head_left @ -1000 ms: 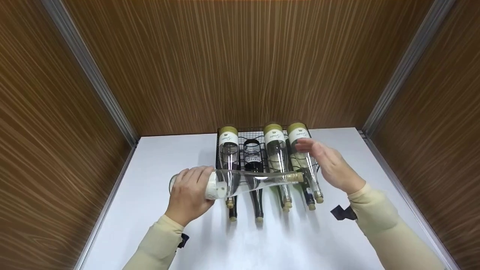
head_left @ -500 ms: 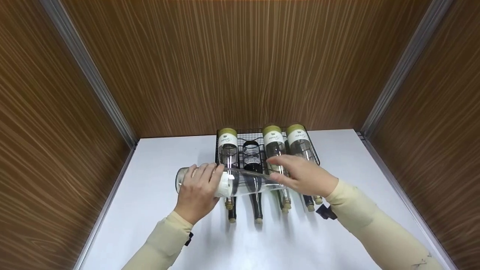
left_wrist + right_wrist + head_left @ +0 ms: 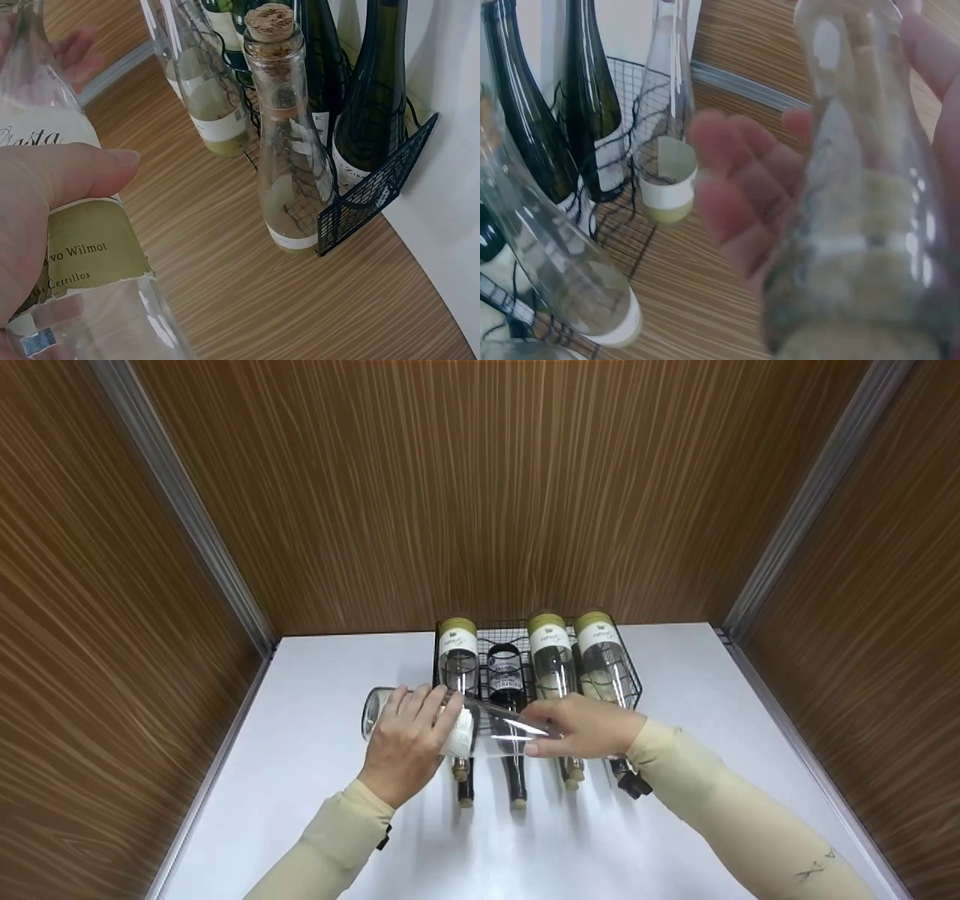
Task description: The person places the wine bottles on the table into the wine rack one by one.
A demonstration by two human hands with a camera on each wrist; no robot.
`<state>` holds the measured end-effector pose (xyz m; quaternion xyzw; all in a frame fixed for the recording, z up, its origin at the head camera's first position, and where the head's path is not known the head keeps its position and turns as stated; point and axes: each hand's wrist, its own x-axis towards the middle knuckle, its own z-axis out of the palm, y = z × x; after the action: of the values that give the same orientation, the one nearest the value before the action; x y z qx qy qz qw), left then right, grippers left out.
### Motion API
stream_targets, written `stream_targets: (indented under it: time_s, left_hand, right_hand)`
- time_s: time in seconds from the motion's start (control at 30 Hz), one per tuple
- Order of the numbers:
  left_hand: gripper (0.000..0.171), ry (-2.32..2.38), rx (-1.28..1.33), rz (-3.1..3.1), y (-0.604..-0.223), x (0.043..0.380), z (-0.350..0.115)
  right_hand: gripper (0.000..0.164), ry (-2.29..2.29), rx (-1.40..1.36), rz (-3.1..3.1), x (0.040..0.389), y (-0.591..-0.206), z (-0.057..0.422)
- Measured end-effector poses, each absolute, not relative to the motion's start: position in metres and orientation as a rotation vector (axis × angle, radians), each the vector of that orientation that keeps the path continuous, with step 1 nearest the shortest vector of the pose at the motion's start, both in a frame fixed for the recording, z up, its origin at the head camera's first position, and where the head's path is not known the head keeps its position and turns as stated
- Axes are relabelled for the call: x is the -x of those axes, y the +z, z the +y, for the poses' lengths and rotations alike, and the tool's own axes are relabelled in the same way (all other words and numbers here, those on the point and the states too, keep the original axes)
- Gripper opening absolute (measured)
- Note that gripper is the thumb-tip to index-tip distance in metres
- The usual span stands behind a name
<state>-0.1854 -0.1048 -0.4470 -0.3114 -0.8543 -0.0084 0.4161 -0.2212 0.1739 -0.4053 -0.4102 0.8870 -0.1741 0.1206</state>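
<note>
My left hand (image 3: pixel 409 742) grips a clear glass bottle (image 3: pixel 491 727) around its labelled body, near the base. The bottle lies nearly level in the air, neck to the right. In the left wrist view, my thumb (image 3: pixel 82 176) lies across its cream and gold label (image 3: pixel 97 244). My right hand (image 3: pixel 589 725) is at the neck, thumb and fingers on either side of it. In the right wrist view, the fingers (image 3: pixel 742 187) extend past the glass, loosely bent and not wrapped tight. The right hand hides the bottle's corked end in the head view.
A black wire rack (image 3: pixel 504 631) stands against the wood-grain back wall on a white table (image 3: pixel 337 667). Several clear (image 3: pixel 551 649) and dark bottles (image 3: pixel 506 667) lie in it, corked necks toward me. Side panels (image 3: pixel 847 547) flank the table.
My right hand has moved left from beside the rack's right-hand bottles to the held bottle's neck. The left hand and its bottle have shifted slightly right.
</note>
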Motion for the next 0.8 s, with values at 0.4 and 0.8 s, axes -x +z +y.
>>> stream_targets:
  time_s: [0.4, 0.8]
  left_hand:
    - [0.041, 0.006, 0.807, -2.139, -0.452, 0.191, -0.103]
    - [0.073, -0.03, 0.855, -2.266, -0.454, 0.201, -0.104]
  right_hand:
    - [0.071, -0.74, 1.014, 2.407, 0.209, -0.425, 0.164]
    - [0.066, -0.73, 0.976, 2.597, 0.203, -0.424, 0.166]
